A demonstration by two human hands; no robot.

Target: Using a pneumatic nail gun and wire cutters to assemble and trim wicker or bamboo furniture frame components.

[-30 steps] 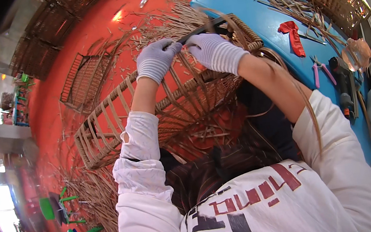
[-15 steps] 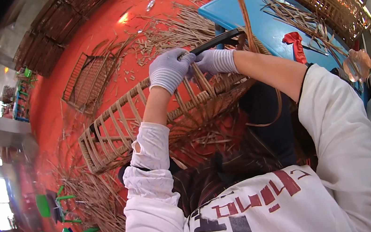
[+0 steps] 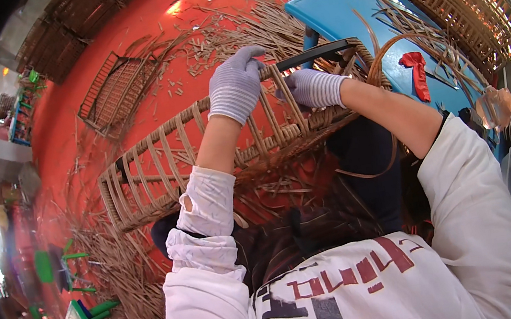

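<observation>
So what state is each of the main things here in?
Woven basket: see-through, dark rim section unwrapped.
Left hand: gloved, at the upper rim.
Right hand: gloved, partly hidden behind slats.
Floor basket: lying untouched.
Floor strips: loose, scattered.
Blue table: partly covered.
Red item: lying on the table.

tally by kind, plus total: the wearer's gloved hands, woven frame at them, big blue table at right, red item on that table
Gloved hands: 2 (left hand, right hand)
Woven frame at the hands: 1
Big blue table: 1
Red item on the table: 1
Total: 5
</observation>
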